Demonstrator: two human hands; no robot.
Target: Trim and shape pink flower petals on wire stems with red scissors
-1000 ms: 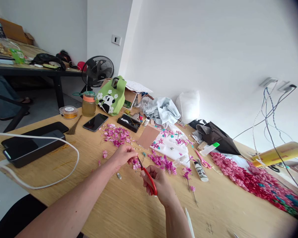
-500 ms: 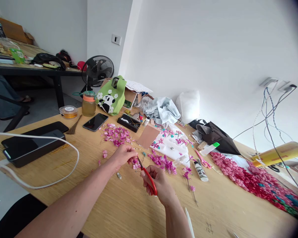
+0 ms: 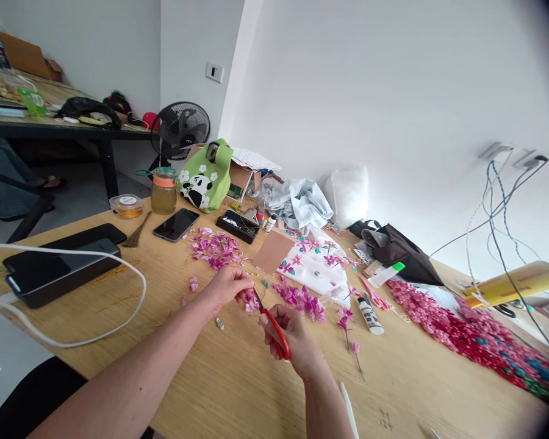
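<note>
My right hand [image 3: 289,336] is closed round the handles of red-handled scissors [image 3: 278,332], whose dark blades point up and left. The blade tips reach the fingertips of my left hand [image 3: 231,285]. Those fingers are pinched together, and what they hold is too small to make out. Just below the left fingers, pink petals [image 3: 251,305] lie on the wooden table [image 3: 238,378]. A larger heap of pink-purple petals [image 3: 215,249] is beyond my left hand. Right of the scissors lies a row of purple flowers [image 3: 302,300].
A white sheet with flowers [image 3: 318,271] and a brown card [image 3: 273,251] lie behind my hands. A glue bottle [image 3: 370,316] and pink scissors [image 3: 374,296] are at right, near strands of pink and red flowers [image 3: 452,323]. A white cable [image 3: 139,305] loops at left, beside a phone [image 3: 176,225].
Almost nothing differs. Both hands and the red scissors stay in the same place, with the blades still at the left fingertips.
</note>
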